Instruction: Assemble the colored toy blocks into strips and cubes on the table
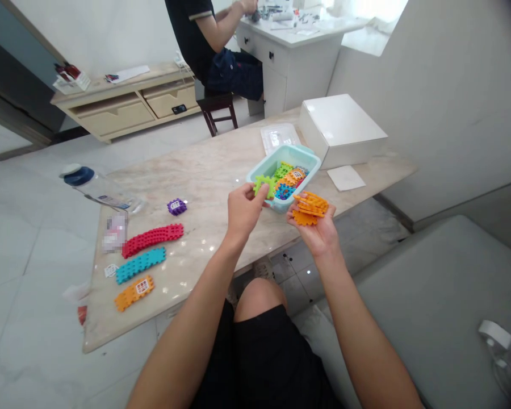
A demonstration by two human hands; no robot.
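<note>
My left hand (243,209) pinches a light green toothed building tile (264,185) just in front of a pale blue bin (286,153). The bin holds several green, orange and blue tiles. My right hand (319,227) lies palm up beside the bin, fingers curled under a small stack of orange tiles (310,205). Both hands hover over the near edge of the marble table (213,165).
On the table's left lie a red tile strip (153,238), a blue strip (140,264), an orange strip (134,292) and a purple tile (176,206). A bottle (97,187) lies on its side. A white box (343,129) sits behind the bin. Another person sits at a far desk.
</note>
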